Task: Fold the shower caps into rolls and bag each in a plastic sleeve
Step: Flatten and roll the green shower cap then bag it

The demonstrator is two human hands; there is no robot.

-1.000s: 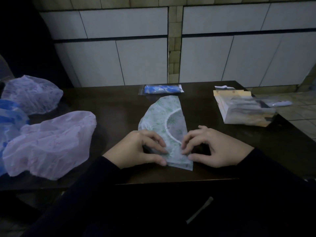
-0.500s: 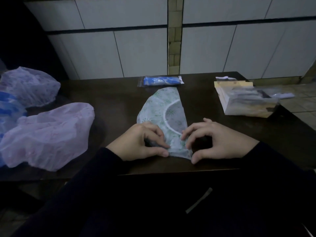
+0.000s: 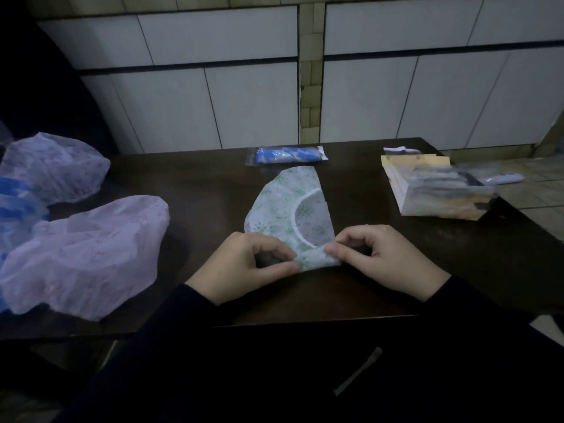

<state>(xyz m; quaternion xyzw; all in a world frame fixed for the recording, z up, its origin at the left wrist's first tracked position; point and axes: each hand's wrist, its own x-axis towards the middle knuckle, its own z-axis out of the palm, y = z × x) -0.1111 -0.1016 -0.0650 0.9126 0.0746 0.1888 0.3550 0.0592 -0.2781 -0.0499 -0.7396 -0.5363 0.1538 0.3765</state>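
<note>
Head view, dim light. Both hands are down at the near edge of the dark wooden table (image 3: 195, 184), low centre of the frame. The left hand (image 3: 244, 264) and the right hand (image 3: 381, 257) each pinch one end of the rolled near end of the green-patterned shower cap (image 3: 287, 203), thumbs and forefingers curled onto the small roll. The rest of the cap lies flat, folded to a half-round, stretching away toward the frame's centre, its white elastic band showing as a curve.

Just beyond its far tip, a blue shower cap already bagged in a clear sleeve (image 3: 287, 154) lies crosswise near the table's far edge. There's bare tabletop on either side of the cap.

Centre left, a loose pink shower cap (image 3: 85, 254) reaches the near edge; a second pink one (image 3: 58, 166) sits behind it, and a blue cap (image 3: 15, 206) is cut by the frame's left border. Right of centre, a stack of plastic sleeves (image 3: 436, 190) sits near the table's right corner.

Behind the table, a wall of large white tiles (image 3: 244, 102); tiled floor (image 3: 540, 190) shows at right.
</note>
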